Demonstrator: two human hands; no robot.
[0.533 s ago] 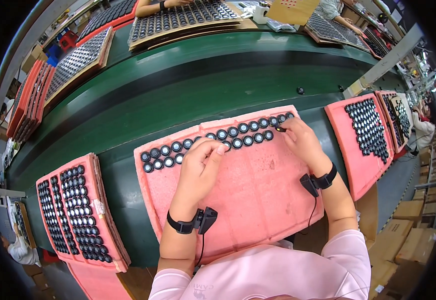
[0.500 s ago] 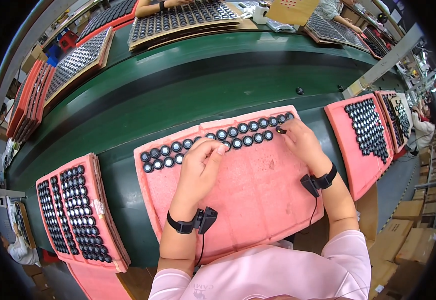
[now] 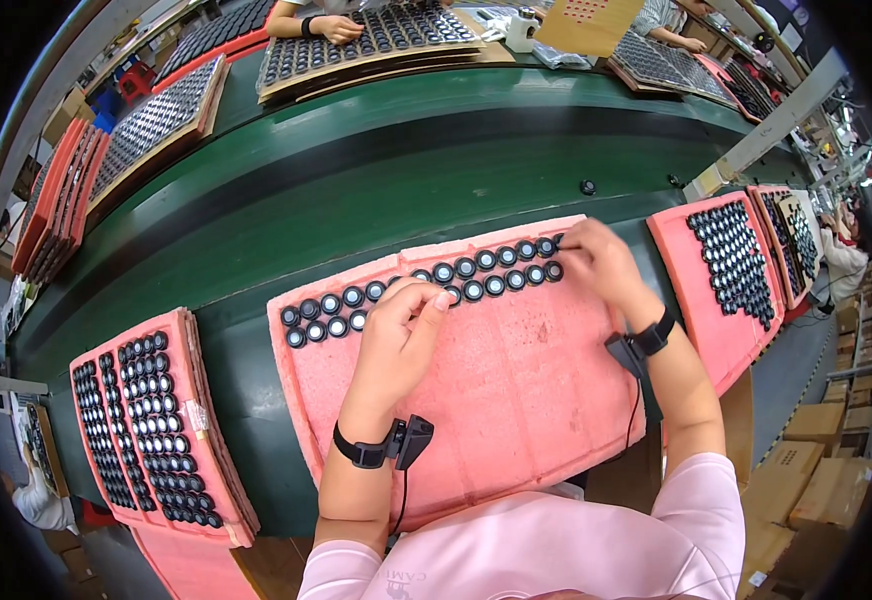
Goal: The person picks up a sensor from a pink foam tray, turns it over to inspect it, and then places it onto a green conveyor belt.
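The left hand (image 3: 403,325) and right hand (image 3: 604,265) extend apart, fingers (image 3: 578,237) bent.

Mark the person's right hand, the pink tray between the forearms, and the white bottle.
Right hand (image 3: 606,265): head view, on the back of the hand.
Pink tray (image 3: 501,400): head view, on its bare surface.
White bottle (image 3: 521,34): head view, on its body.

My foam tray (image 3: 486,400) looks matt and rough, its round black pieces (image 3: 465,267) smooth plastic, my shirt (image 3: 556,540) soft cloth
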